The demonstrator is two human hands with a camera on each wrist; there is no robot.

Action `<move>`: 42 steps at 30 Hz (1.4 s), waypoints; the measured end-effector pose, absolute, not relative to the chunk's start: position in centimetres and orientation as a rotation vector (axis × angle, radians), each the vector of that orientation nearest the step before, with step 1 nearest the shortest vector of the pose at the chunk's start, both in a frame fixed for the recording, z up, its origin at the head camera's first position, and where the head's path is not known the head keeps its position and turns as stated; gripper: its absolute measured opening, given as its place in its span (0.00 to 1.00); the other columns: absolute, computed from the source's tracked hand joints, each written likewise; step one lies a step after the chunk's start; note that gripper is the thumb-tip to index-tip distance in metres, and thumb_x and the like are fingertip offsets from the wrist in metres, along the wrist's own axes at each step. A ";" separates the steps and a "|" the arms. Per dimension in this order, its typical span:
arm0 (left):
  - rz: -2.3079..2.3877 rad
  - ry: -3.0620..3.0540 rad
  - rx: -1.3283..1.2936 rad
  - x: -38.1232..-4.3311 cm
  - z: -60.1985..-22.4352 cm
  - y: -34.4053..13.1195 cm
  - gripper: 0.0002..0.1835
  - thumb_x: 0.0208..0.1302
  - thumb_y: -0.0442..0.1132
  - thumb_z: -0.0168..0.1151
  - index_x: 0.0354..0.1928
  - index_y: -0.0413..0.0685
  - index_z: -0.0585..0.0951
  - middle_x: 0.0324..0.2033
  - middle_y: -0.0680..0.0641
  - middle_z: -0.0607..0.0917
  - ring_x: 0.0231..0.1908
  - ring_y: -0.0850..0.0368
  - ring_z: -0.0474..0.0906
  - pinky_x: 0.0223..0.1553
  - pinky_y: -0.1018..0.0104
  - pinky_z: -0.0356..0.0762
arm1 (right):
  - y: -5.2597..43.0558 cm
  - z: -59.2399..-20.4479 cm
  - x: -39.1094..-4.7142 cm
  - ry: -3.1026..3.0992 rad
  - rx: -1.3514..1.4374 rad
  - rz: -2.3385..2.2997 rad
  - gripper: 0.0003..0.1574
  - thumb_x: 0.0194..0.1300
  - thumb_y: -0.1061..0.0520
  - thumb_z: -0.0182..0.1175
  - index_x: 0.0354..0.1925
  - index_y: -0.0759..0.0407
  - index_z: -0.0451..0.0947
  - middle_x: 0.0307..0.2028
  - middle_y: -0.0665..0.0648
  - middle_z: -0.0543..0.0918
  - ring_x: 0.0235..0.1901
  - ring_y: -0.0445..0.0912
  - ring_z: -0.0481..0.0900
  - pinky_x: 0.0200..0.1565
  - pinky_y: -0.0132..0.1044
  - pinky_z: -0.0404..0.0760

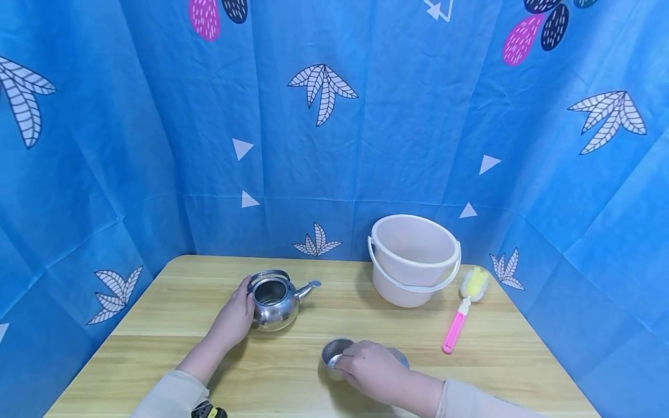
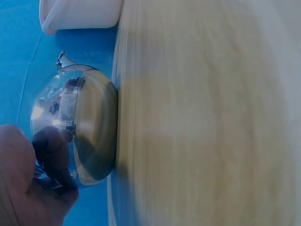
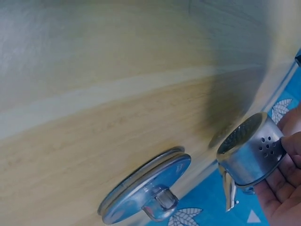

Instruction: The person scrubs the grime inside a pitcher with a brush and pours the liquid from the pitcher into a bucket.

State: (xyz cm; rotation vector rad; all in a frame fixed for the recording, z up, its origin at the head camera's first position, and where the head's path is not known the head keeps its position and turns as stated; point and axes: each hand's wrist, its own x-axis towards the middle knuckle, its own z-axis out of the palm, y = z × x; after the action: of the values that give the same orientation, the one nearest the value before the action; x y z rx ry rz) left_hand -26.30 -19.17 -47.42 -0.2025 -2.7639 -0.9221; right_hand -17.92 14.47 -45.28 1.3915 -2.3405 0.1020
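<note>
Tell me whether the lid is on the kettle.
No, the kettle stands open at the top, and the lid lies apart from it on the table.

no words, brands or numbers can be read in any of the three views. a tiny mark on the metal lid [image 3: 149,186], low in the middle of the right wrist view, is too small to make out, and faint marks along the right sleeve [image 1: 483,402], lower right of the head view, are too blurred. the blue curtain [image 1: 313,165] behind bears printed shapes only.
</note>
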 end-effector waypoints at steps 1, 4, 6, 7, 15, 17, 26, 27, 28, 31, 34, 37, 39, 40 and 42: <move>-0.923 -2.765 -0.202 -26.3 -47.4 -19.2 0.30 0.81 0.39 0.35 0.75 0.28 0.49 0.70 0.23 0.60 0.69 0.28 0.59 0.69 0.37 0.58 | 14.5 -45.3 -17.9 -2.343 1.393 0.098 0.07 0.57 0.57 0.71 0.30 0.44 0.84 0.23 0.38 0.77 0.26 0.30 0.75 0.34 0.21 0.76; -0.924 -2.772 -0.199 -26.3 -47.4 -19.2 0.30 0.81 0.39 0.35 0.76 0.28 0.49 0.70 0.24 0.59 0.69 0.29 0.59 0.69 0.37 0.58 | 14.6 -45.5 -17.8 -2.346 1.399 0.088 0.06 0.57 0.57 0.71 0.31 0.44 0.84 0.23 0.38 0.77 0.26 0.30 0.74 0.33 0.20 0.76; -0.925 -2.772 -0.200 -26.3 -47.4 -19.1 0.30 0.81 0.39 0.35 0.76 0.28 0.49 0.70 0.24 0.59 0.69 0.28 0.59 0.69 0.37 0.58 | 14.6 -45.6 -17.8 -2.342 1.404 0.083 0.07 0.57 0.57 0.71 0.31 0.44 0.84 0.23 0.38 0.77 0.26 0.30 0.74 0.33 0.20 0.76; -0.926 -2.772 -0.202 -26.3 -47.4 -19.1 0.30 0.81 0.39 0.35 0.76 0.28 0.49 0.70 0.24 0.59 0.69 0.28 0.59 0.69 0.37 0.58 | 14.6 -45.6 -17.8 -2.340 1.408 0.085 0.07 0.57 0.57 0.71 0.31 0.44 0.84 0.23 0.38 0.77 0.26 0.30 0.75 0.33 0.20 0.76; -0.928 -2.766 -0.203 -26.2 -47.4 -19.1 0.30 0.81 0.39 0.36 0.75 0.28 0.49 0.70 0.24 0.59 0.69 0.28 0.59 0.69 0.37 0.58 | 14.7 -45.4 -17.6 -2.366 1.406 0.064 0.08 0.57 0.55 0.72 0.29 0.42 0.83 0.24 0.36 0.78 0.25 0.30 0.75 0.32 0.19 0.76; -0.928 -2.768 -0.203 -26.2 -47.4 -19.1 0.29 0.81 0.39 0.36 0.75 0.28 0.49 0.70 0.24 0.59 0.69 0.28 0.59 0.69 0.37 0.58 | 14.7 -45.3 -17.5 -2.394 1.406 0.027 0.08 0.57 0.55 0.72 0.28 0.41 0.83 0.23 0.36 0.78 0.24 0.29 0.73 0.30 0.19 0.74; -0.925 -2.758 -0.203 -26.4 -47.5 -19.2 0.29 0.81 0.39 0.36 0.75 0.28 0.50 0.70 0.24 0.59 0.69 0.28 0.59 0.69 0.37 0.58 | 14.6 -45.0 -17.1 -2.509 1.396 -0.108 0.05 0.59 0.51 0.72 0.28 0.39 0.85 0.23 0.36 0.79 0.22 0.30 0.73 0.26 0.22 0.73; -0.926 -2.759 -0.200 -26.4 -47.5 -19.2 0.29 0.81 0.39 0.36 0.75 0.28 0.50 0.70 0.24 0.59 0.69 0.29 0.59 0.69 0.37 0.58 | 14.6 -45.0 -17.1 -2.518 1.393 -0.113 0.05 0.59 0.51 0.72 0.29 0.39 0.85 0.24 0.36 0.80 0.22 0.30 0.73 0.25 0.22 0.74; -0.927 -2.760 -0.199 -26.4 -47.5 -19.2 0.30 0.81 0.39 0.36 0.75 0.28 0.50 0.70 0.24 0.60 0.69 0.29 0.59 0.69 0.37 0.58 | 14.6 -44.9 -17.1 -2.529 1.392 -0.114 0.05 0.59 0.51 0.72 0.29 0.40 0.85 0.24 0.36 0.80 0.23 0.30 0.74 0.25 0.23 0.74; -0.926 -2.762 -0.203 -26.3 -47.4 -19.1 0.30 0.81 0.39 0.36 0.75 0.28 0.49 0.70 0.24 0.60 0.69 0.28 0.59 0.69 0.37 0.58 | 14.6 -44.8 -17.0 -2.557 1.388 -0.115 0.05 0.59 0.51 0.72 0.29 0.40 0.85 0.25 0.37 0.81 0.23 0.31 0.75 0.25 0.23 0.75; -0.924 -2.759 -0.207 -26.3 -47.3 -19.1 0.30 0.81 0.39 0.36 0.75 0.28 0.49 0.70 0.24 0.60 0.68 0.28 0.60 0.69 0.37 0.59 | 14.6 -44.7 -17.0 -2.573 1.391 -0.122 0.05 0.59 0.52 0.72 0.30 0.40 0.85 0.26 0.37 0.82 0.24 0.31 0.76 0.25 0.24 0.75; -0.928 -2.758 -0.205 -26.3 -47.2 -19.1 0.30 0.81 0.39 0.36 0.75 0.28 0.49 0.70 0.23 0.60 0.68 0.28 0.60 0.69 0.37 0.59 | 14.6 -44.7 -17.0 -2.581 1.394 -0.136 0.05 0.59 0.52 0.72 0.30 0.40 0.85 0.26 0.37 0.82 0.24 0.31 0.76 0.25 0.24 0.75; -0.929 -2.759 -0.203 -26.3 -47.2 -19.1 0.30 0.81 0.39 0.36 0.75 0.28 0.49 0.70 0.23 0.60 0.68 0.28 0.60 0.68 0.37 0.59 | 14.6 -44.7 -17.0 -2.586 1.393 -0.140 0.05 0.59 0.52 0.72 0.30 0.40 0.85 0.26 0.37 0.82 0.24 0.31 0.76 0.25 0.24 0.75; -0.930 -2.761 -0.202 -26.2 -47.2 -19.1 0.30 0.81 0.39 0.36 0.75 0.28 0.49 0.70 0.23 0.60 0.68 0.28 0.60 0.68 0.37 0.59 | 14.6 -44.8 -17.0 -2.591 1.390 -0.139 0.05 0.59 0.52 0.72 0.30 0.39 0.85 0.26 0.36 0.82 0.24 0.31 0.76 0.25 0.24 0.75; -0.927 -2.764 -0.200 -26.2 -47.2 -19.1 0.30 0.81 0.39 0.36 0.75 0.28 0.49 0.70 0.23 0.60 0.68 0.28 0.60 0.68 0.37 0.59 | 14.6 -44.9 -17.1 -2.599 1.387 -0.137 0.05 0.59 0.52 0.72 0.30 0.39 0.85 0.27 0.36 0.82 0.24 0.31 0.77 0.25 0.24 0.74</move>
State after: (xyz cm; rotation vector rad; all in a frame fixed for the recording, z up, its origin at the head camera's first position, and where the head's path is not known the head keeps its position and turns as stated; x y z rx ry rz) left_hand -26.17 -19.08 -47.21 -0.2005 -2.7637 -0.9274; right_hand -17.05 14.65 -44.88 1.3867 -2.5987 -0.1366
